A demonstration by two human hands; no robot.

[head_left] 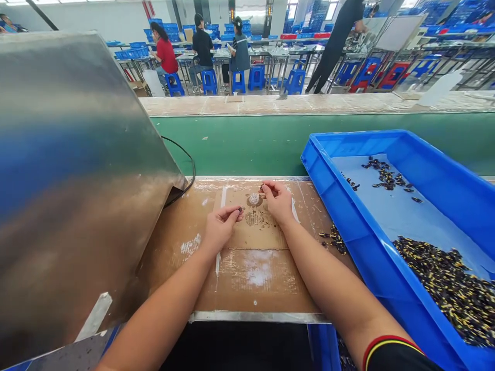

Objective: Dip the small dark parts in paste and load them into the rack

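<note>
Site: factory assembly workshop. Near bench carries a green conveyor belt (247, 147), with a blue plastic tray (348, 206) of small dark parts on the right and a stainless-steel hood (77, 180) on the left. Far side: rows of steel-framed workbenches (276, 67), blue stools (209, 82), stacked blue crates (166, 28), and seated workers (201, 51) in matching rows.

steel-edged workbench (255, 317), taped cardboard sheet (255, 278) on top, blue plastic tray (367, 232) alongside, loose dark components (334, 239) between
</note>
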